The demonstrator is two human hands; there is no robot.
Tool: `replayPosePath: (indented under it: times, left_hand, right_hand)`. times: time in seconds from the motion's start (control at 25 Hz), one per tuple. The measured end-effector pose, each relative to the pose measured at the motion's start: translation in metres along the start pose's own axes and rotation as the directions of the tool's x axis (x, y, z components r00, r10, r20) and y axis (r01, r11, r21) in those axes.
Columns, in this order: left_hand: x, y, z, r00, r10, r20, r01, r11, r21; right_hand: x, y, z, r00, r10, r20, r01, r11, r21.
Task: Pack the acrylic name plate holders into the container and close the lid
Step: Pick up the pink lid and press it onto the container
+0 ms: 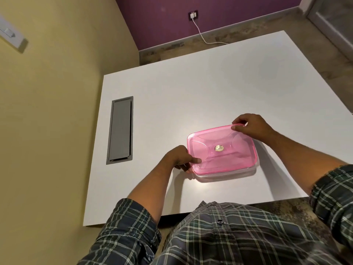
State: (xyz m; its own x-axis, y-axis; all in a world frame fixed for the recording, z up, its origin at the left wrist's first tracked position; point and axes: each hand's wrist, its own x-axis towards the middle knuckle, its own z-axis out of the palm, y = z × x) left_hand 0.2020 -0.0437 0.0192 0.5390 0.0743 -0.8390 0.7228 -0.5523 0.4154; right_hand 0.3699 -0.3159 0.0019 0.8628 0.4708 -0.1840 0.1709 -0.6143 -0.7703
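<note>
Head view: our left hand (179,158) has its grip pinching the pink lid's (221,150) near-left corner, our right hand (248,126) pinching its far-right corner. The lid sits on the clear container (229,174), which rests on the white desk (172,96).

Dim, warm indoor light, evenly spread, with no hard beams. Soft glare on the white table (210,88) just in front of the box (225,174), plus a faint sheen on its pink lid (221,148). Weak, blurred shadows under the forearms and along the near table edge. Strong wide-angle bending toward the edges: wall lines and table sides splayed outward. Slight softness overall, the top corners smeared, compression blotches on the floor (238,35).
</note>
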Motion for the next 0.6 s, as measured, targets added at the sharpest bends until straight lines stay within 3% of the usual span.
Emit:
replayPosePath:
  times: [0.16, 0.28, 0.4, 0.6]
  left_hand:
    - [-0.003, -0.001, 0.008, 0.997, -0.047, 0.062, 0.048, 0.999, -0.020]
    - [-0.007, -0.003, 0.016, 0.995, -0.039, 0.094, 0.053, 0.987, -0.150]
    - [-0.011, -0.002, 0.022, 0.998, -0.036, 0.052, 0.046, 0.974, -0.223]
    - [-0.011, 0.001, 0.017, 0.998, -0.032, -0.054, 0.015, 0.958, -0.287]
  right_hand:
    - [-0.007, 0.005, -0.005, 0.999, 0.022, 0.032, -0.020, 0.997, -0.070]
    - [-0.006, 0.007, -0.009, 0.987, 0.160, 0.033, -0.152, 0.974, -0.166]
    - [-0.007, 0.007, -0.010, 0.948, 0.313, 0.048, -0.308, 0.947, -0.095]
    - [0.003, -0.011, -0.008, 0.943, 0.333, -0.003, -0.332, 0.940, -0.082]
